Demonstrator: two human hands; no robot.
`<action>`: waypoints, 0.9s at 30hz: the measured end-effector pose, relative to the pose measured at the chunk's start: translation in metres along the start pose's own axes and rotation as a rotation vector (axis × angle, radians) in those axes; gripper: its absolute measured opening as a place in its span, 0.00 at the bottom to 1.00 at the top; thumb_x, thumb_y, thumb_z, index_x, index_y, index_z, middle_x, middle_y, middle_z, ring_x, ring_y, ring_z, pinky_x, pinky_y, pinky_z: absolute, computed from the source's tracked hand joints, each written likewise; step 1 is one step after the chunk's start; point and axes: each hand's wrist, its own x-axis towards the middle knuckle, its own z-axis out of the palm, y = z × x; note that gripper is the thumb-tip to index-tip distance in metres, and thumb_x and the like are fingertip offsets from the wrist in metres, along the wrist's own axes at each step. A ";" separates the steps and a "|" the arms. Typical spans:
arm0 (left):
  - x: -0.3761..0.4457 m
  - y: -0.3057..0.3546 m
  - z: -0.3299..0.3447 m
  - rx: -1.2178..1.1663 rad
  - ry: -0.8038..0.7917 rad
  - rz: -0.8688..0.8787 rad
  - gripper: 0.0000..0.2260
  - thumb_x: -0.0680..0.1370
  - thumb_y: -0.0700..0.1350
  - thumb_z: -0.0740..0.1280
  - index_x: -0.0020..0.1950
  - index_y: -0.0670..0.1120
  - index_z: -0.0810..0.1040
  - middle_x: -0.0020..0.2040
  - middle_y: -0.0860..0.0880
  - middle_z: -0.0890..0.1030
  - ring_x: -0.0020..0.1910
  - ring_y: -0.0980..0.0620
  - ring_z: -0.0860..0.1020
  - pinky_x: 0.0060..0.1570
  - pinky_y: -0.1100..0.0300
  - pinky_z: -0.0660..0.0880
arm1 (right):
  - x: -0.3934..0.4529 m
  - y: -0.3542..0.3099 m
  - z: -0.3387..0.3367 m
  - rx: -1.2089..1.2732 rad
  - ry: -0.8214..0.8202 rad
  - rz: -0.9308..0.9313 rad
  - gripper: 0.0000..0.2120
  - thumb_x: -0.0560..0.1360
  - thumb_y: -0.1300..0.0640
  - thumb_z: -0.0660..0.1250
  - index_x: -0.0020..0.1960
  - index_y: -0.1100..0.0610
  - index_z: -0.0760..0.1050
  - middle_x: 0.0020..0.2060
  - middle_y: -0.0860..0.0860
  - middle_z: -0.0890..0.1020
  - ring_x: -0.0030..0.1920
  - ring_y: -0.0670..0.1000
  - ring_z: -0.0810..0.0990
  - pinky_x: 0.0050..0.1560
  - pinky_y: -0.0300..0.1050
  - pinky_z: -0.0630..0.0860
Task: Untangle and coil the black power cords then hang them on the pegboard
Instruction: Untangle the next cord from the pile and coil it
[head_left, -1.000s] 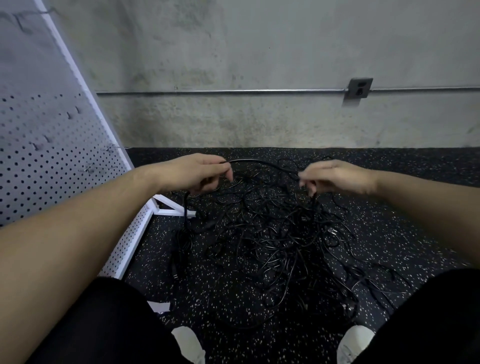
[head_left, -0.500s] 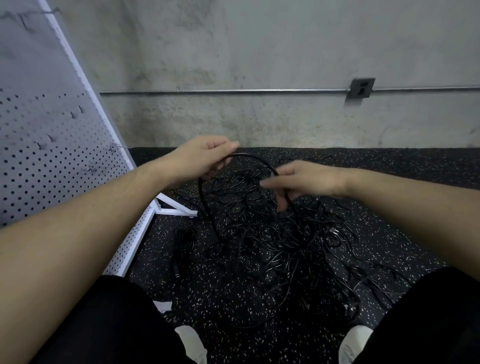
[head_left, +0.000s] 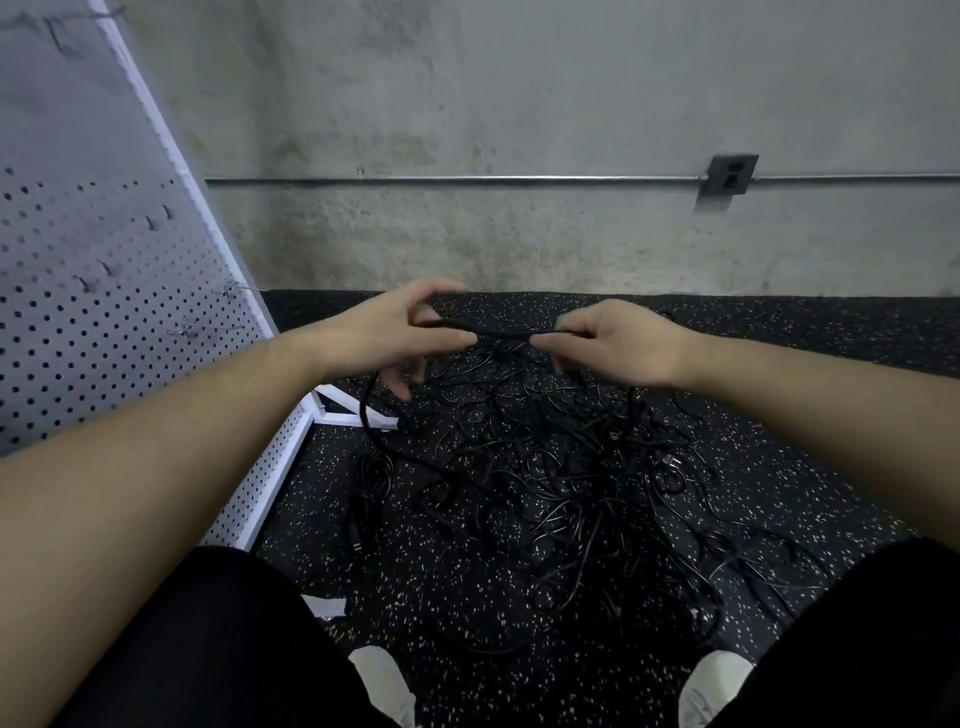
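A tangled heap of black power cords (head_left: 550, 467) lies on the speckled black floor in front of me. One thick black cord (head_left: 498, 332) is lifted above the heap and stretches level between my hands. My left hand (head_left: 395, 338) pinches its left part, with a loop of it hanging below the fingers. My right hand (head_left: 613, 343) pinches the cord's right part between thumb and fingers. The white pegboard (head_left: 104, 312) leans at the left, with several metal hooks on it.
A concrete wall stands behind, with a metal conduit (head_left: 467, 179) and an outlet box (head_left: 730, 174). The pegboard's white foot (head_left: 343, 410) sticks out onto the floor. My knees and white shoes (head_left: 384, 680) frame the bottom. A separate small cord bundle (head_left: 371, 478) lies beside the pegboard.
My right hand has moved back to the right, away from my left, and the arched cord between them has been drawn out straight. My left hand has dropped slightly.
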 end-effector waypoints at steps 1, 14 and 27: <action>0.001 0.003 0.002 0.056 0.003 0.042 0.24 0.77 0.53 0.74 0.71 0.59 0.73 0.46 0.49 0.77 0.33 0.53 0.76 0.29 0.58 0.78 | 0.003 -0.007 0.002 -0.025 -0.005 -0.031 0.20 0.81 0.41 0.63 0.41 0.55 0.81 0.24 0.45 0.72 0.21 0.41 0.67 0.24 0.33 0.63; -0.005 0.010 -0.013 -0.100 -0.005 0.146 0.20 0.77 0.57 0.71 0.31 0.49 0.68 0.29 0.50 0.64 0.28 0.53 0.61 0.29 0.62 0.59 | -0.014 0.048 0.006 -0.102 -0.464 0.180 0.24 0.78 0.33 0.59 0.52 0.52 0.81 0.49 0.42 0.83 0.51 0.39 0.78 0.63 0.47 0.68; 0.011 0.016 0.040 0.058 -0.286 -0.058 0.11 0.82 0.55 0.66 0.59 0.51 0.78 0.35 0.46 0.78 0.30 0.50 0.75 0.34 0.57 0.77 | 0.012 -0.002 0.003 -0.135 -0.064 -0.090 0.14 0.80 0.43 0.67 0.38 0.48 0.79 0.26 0.42 0.76 0.26 0.41 0.71 0.31 0.38 0.68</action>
